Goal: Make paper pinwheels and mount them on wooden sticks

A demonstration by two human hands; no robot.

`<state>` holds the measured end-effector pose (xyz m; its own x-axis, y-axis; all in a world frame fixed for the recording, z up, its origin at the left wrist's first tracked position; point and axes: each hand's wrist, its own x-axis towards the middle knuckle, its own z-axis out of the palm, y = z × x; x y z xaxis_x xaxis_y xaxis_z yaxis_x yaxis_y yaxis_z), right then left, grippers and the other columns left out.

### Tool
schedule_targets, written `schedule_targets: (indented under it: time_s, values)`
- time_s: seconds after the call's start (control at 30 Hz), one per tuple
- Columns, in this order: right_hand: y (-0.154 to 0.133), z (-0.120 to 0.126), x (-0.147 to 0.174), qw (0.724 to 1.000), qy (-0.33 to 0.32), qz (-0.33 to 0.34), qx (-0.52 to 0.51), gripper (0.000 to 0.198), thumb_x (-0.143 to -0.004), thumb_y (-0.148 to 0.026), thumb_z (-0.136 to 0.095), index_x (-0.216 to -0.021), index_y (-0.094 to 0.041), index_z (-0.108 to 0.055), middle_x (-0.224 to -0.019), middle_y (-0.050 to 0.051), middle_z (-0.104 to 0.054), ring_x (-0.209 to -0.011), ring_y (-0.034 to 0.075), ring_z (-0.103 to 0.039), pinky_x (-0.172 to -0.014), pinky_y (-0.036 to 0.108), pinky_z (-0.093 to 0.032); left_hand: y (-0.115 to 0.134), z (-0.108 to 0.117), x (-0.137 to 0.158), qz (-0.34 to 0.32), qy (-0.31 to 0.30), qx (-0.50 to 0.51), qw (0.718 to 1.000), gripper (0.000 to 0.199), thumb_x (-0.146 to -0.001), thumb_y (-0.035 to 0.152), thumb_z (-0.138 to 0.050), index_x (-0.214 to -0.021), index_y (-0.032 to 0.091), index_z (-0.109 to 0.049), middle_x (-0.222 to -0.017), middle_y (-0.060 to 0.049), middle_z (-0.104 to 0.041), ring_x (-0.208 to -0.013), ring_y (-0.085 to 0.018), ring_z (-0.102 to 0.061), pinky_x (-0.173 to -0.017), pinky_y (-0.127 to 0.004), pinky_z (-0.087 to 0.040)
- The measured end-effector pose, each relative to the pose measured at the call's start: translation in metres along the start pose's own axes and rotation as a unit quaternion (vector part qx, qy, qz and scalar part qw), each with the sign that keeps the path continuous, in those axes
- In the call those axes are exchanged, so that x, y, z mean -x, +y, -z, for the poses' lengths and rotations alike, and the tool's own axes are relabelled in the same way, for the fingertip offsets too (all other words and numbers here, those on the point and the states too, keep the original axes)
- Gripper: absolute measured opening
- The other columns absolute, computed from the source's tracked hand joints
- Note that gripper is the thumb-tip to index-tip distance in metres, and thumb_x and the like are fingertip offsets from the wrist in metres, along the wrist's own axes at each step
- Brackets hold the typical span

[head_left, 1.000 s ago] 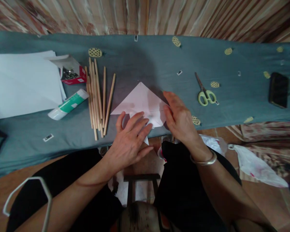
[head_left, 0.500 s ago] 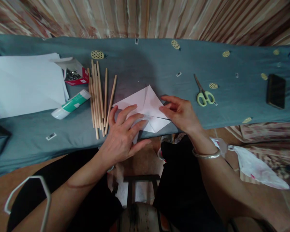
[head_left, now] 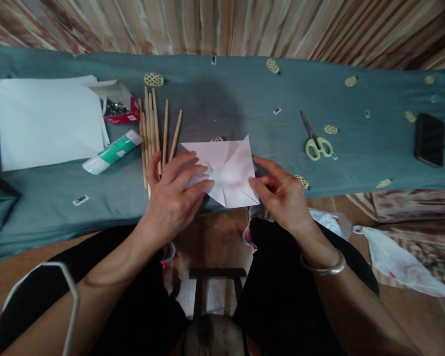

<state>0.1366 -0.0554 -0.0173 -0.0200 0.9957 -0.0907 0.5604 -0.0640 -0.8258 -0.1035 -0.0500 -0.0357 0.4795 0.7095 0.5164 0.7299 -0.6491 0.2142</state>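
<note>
A white sheet of folded paper lies at the front edge of the table, with creases meeting near its middle and cut slits or flap edges at its lower side. My left hand has its fingers over the paper's left part, gripping it there; its thumb is hidden. At the right edge, my right hand pinches the paper between thumb and fingers. Several wooden sticks lie just beyond my left hand, partly covered by it.
On the left are a stack of white paper, an open red-and-white box of small metal pieces and a green-and-white tube. Green-handled scissors and a dark phone lie to the right on the blue-green cloth.
The paper has turned, so its pointed corner now sits farther right and its top edge runs nearly level. My left hand has shifted left, its thumb now out of sight; my right hand moved slightly down.
</note>
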Motion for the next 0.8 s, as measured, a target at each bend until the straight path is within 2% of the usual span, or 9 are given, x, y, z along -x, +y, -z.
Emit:
schedule_targets:
  time_s: [0.1, 0.23, 0.4, 0.53, 0.63, 0.8]
  values:
    - [-0.001, 0.004, 0.005, 0.999, -0.028, 0.016, 0.007, 0.053, -0.090, -0.031, -0.056, -0.141, -0.022, -0.048, -0.064, -0.004, -0.063, -0.050, 0.011, -0.050, -0.055, 0.028, -0.044, -0.010, 0.004, -0.001, 0.017, 0.007, -0.018, 1.000, 0.019, -0.086, 0.018, -0.063, -0.100, 0.031, -0.064, -0.118, 0.001, -0.069, -0.129, -0.030, -0.051, -0.111, -0.067, -0.025]
    - [0.002, 0.014, 0.005, 0.993, -0.081, 0.065, 0.055, 0.034, -0.092, -0.026, -0.048, -0.121, -0.022, -0.066, -0.071, 0.000, -0.067, -0.060, 0.013, -0.058, -0.061, 0.028, -0.047, -0.014, 0.008, 0.000, 0.057, -0.005, 0.021, 0.998, 0.027, -0.084, 0.014, -0.061, -0.106, 0.031, -0.062, -0.122, 0.002, -0.067, -0.133, -0.030, -0.046, -0.114, -0.068, -0.018]
    - [0.006, 0.016, 0.005, 0.985, -0.040, 0.125, 0.113, 0.030, -0.088, -0.019, -0.053, -0.113, -0.020, -0.070, -0.096, 0.005, -0.073, -0.076, 0.016, -0.065, -0.073, 0.031, -0.051, -0.005, 0.013, 0.001, 0.048, -0.012, 0.024, 0.998, 0.036, -0.085, 0.014, -0.058, -0.113, 0.037, -0.057, -0.120, 0.002, -0.068, -0.132, -0.028, -0.048, -0.115, -0.064, -0.021]
    - [0.004, 0.010, 0.009, 0.953, 0.008, 0.221, 0.206, 0.025, -0.092, -0.021, -0.051, -0.104, -0.017, -0.072, -0.086, 0.007, -0.074, -0.077, 0.019, -0.064, -0.075, 0.034, -0.050, 0.011, 0.014, 0.004, 0.015, -0.019, 0.041, 0.999, 0.030, -0.087, 0.018, -0.059, -0.113, 0.033, -0.057, -0.117, -0.001, -0.069, -0.128, -0.029, -0.053, -0.114, -0.064, -0.022]
    - [-0.002, 0.003, 0.016, 0.933, 0.013, 0.245, 0.264, 0.025, -0.095, -0.023, -0.048, -0.102, -0.016, -0.071, -0.078, 0.007, -0.072, -0.073, 0.020, -0.062, -0.071, 0.033, -0.048, 0.024, 0.013, 0.005, -0.014, -0.031, 0.063, 0.997, 0.027, -0.087, 0.027, -0.063, -0.114, 0.029, -0.057, -0.115, -0.001, -0.070, -0.125, -0.027, -0.054, -0.117, -0.061, -0.019]
    - [-0.014, -0.011, 0.028, 0.938, -0.039, 0.245, 0.240, 0.026, -0.097, -0.027, -0.048, -0.093, -0.018, -0.071, -0.079, 0.004, -0.074, -0.070, 0.017, -0.062, -0.068, 0.029, -0.046, 0.025, 0.015, 0.005, -0.014, -0.035, 0.067, 0.997, 0.023, -0.087, 0.027, -0.064, -0.109, 0.026, -0.059, -0.113, -0.001, -0.071, -0.124, -0.026, -0.055, -0.119, -0.057, -0.016]
